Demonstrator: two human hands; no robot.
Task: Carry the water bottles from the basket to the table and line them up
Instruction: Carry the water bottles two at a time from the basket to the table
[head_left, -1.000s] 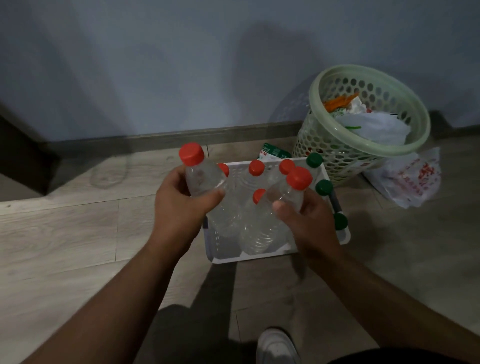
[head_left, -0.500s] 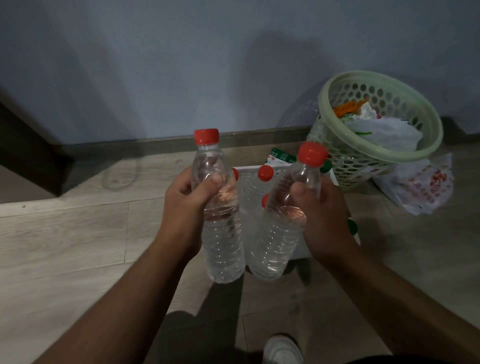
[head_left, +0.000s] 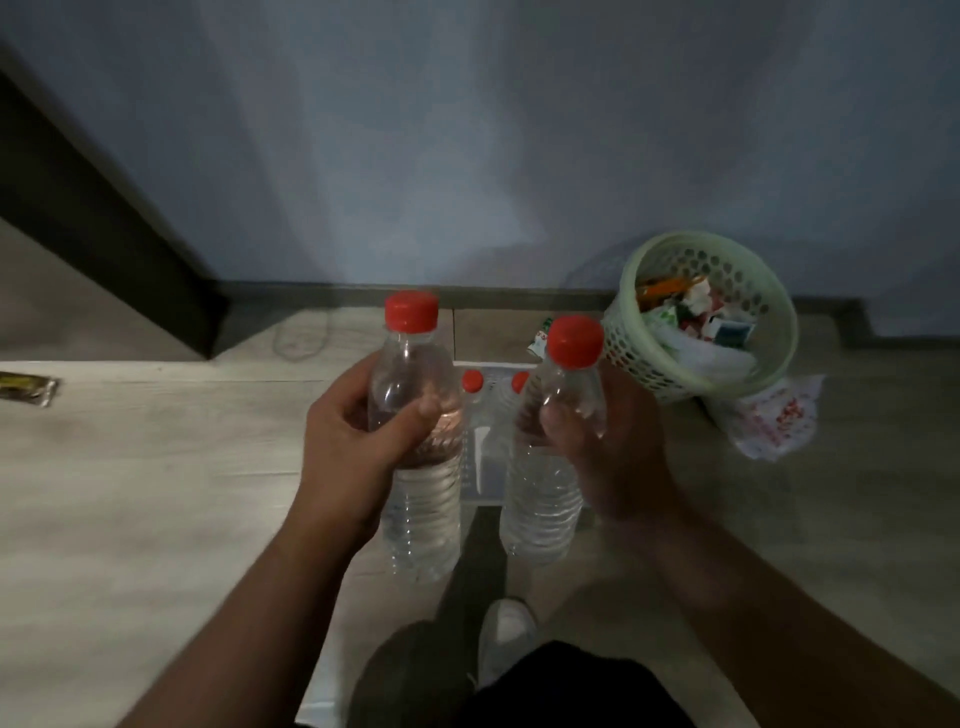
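My left hand (head_left: 353, 447) grips a clear water bottle with a red cap (head_left: 423, 514) around its upper body, held upright. A second red-capped bottle (head_left: 540, 509) is gripped the same way by my right hand (head_left: 608, 447), tilted slightly left. Both bottles hang in the air above the floor. Between and behind them the white basket (head_left: 485, 480) shows on the floor, mostly hidden, with two more red caps (head_left: 472, 382) visible inside. No table is in view.
A pale green perforated waste bin (head_left: 779, 332) full of rubbish stands at the right by the wall, a crumpled plastic bag (head_left: 774, 421) beside it. A small wrapper (head_left: 26, 387) lies at far left. My shoe (head_left: 506, 631) is below the basket.
Both hands have lifted the bottles clear of the basket and the view has risen and pulled back, so the basket and bin look smaller and farther.
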